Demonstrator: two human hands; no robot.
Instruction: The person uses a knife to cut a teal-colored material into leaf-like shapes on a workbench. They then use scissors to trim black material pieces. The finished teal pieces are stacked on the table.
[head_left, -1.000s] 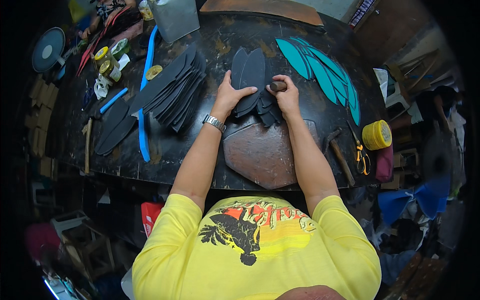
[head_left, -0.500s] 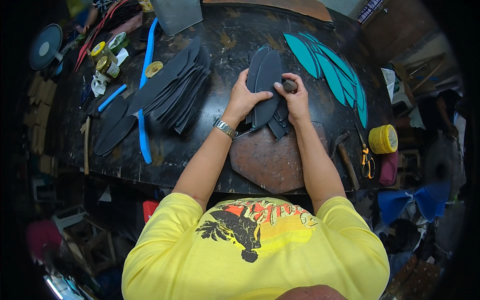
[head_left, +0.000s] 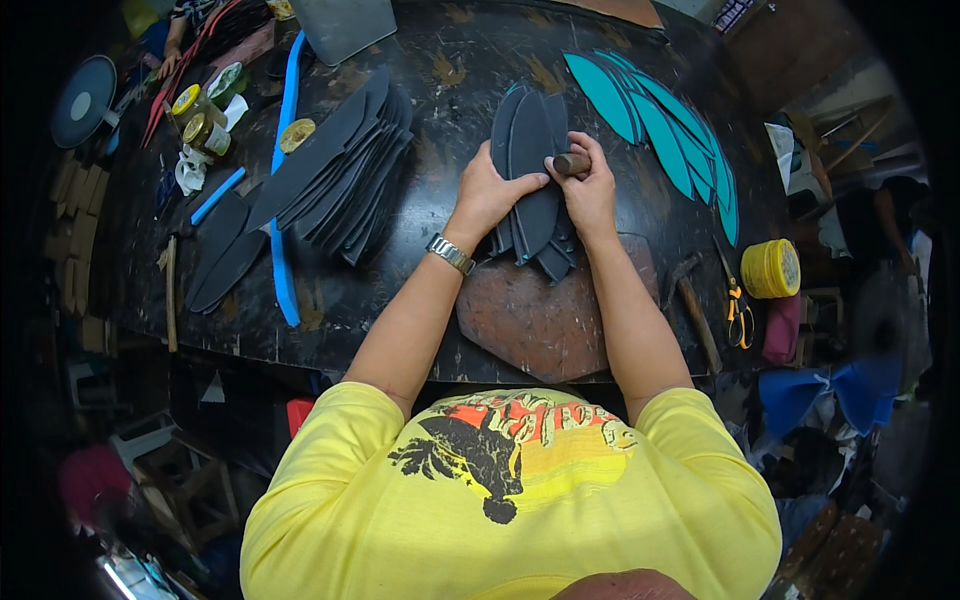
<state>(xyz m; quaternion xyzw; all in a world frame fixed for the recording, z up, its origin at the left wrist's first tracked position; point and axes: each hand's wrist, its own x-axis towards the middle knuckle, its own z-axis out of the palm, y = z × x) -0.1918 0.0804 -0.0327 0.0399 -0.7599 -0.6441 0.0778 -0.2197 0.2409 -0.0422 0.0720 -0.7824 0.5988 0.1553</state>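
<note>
My left hand, with a metal watch on its wrist, closes on the left side of a small stack of black insoles, its thumb lying across the top one. My right hand is curled at the stack's right side, gripping a short brown cylinder like a tool handle between thumb and fingers. Any far end of that tool is hidden. Below the hands, a brown stone-like slab lies at the table's near edge, partly under my right forearm.
A fanned pile of black insoles lies left, beside a long blue strip. Teal insoles spread at the right, above a hammer, orange-handled scissors and a yellow tub. Jars stand far left, near another person's hand.
My right hand has tilted the brown cylinder, so more of its length shows now. My left hand keeps its hold on the insoles. The whole view has shifted slightly.
</note>
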